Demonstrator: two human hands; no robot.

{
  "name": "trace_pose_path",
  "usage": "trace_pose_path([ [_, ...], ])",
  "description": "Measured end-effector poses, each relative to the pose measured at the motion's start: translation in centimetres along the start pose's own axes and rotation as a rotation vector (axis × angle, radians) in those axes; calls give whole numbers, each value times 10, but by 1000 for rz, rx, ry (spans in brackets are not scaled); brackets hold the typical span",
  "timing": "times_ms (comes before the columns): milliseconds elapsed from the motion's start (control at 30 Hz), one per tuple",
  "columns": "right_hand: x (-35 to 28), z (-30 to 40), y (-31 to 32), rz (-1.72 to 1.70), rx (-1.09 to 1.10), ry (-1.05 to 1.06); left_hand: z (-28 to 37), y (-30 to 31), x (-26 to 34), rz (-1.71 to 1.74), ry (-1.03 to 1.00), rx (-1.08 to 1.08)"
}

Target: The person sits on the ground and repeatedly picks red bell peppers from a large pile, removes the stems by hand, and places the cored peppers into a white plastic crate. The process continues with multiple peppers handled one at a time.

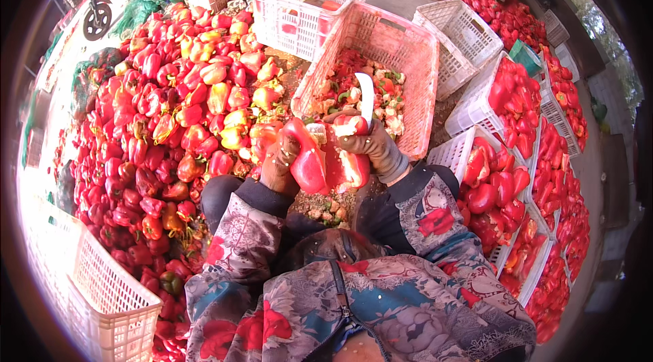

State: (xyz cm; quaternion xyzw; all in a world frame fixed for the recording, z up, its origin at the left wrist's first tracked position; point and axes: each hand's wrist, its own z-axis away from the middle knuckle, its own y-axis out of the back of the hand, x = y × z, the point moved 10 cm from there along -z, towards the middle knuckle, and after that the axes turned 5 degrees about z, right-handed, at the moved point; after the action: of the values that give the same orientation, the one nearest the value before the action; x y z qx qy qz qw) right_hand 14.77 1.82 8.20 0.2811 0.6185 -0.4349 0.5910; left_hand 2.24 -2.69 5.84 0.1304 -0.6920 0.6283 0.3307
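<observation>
My left hand (281, 162), in a dirty glove, holds a large red bell pepper (308, 165) that is split open, with pale flesh and seeds showing inside. My right hand (375, 148), gloved too, grips a knife whose curved pale blade (366, 94) points up and away from me. A red pepper piece (352, 127) lies against the fingers of that hand, at the opened pepper. The knife's handle is hidden in the hand. Just beyond both hands stands a pink plastic crate (426, 86) with cut pepper cores and scraps (390, 107) in it.
A big heap of whole red peppers (148, 153) spreads along my left. White crates filled with cut red peppers (492, 194) stand at my right. Another white crate (285, 20) is at the far side, one more (117, 306) at the lower left. Seeds and scraps (326, 209) cover the ground between my legs.
</observation>
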Motion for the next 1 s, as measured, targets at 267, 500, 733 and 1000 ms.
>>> trace_pose_path([
  [267,-49,35,-52,823,204,739,-34,60,7,334,-261,276],
  [500,-101,117,36,825,490,684,-35,67,56,514,-284,352],
  [733,-120,308,277,1684,1367,-451,-12,11,11,528,88,104],
  [1000,-89,236,219,776,1103,69,5,-14,-38,466,398,26],
])
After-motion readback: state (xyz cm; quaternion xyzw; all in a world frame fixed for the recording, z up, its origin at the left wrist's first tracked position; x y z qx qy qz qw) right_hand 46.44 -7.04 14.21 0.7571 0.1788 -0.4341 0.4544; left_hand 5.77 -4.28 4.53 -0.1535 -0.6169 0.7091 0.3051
